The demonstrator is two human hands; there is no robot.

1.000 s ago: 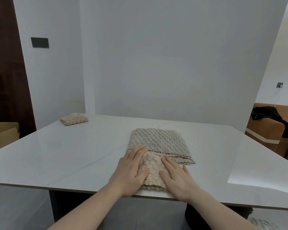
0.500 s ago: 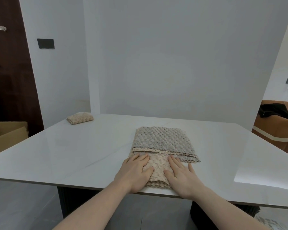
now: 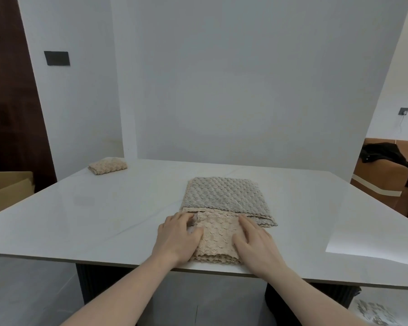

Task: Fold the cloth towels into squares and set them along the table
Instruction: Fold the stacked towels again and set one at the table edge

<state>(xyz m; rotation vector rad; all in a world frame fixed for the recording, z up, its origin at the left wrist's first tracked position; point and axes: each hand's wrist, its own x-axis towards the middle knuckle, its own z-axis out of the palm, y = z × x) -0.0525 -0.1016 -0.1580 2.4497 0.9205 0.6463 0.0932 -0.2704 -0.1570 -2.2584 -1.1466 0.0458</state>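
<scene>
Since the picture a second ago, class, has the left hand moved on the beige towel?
Yes. The left hand has slid leftward to the beige towel's left edge, judged against the grey towel.

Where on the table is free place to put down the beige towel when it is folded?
Bare tabletop stretches between the folded beige towel in the far left corner and the grey towel. More lies right of the grey towel. The near middle edge is crowded: left hand and right hand press the beige towel there.
</scene>
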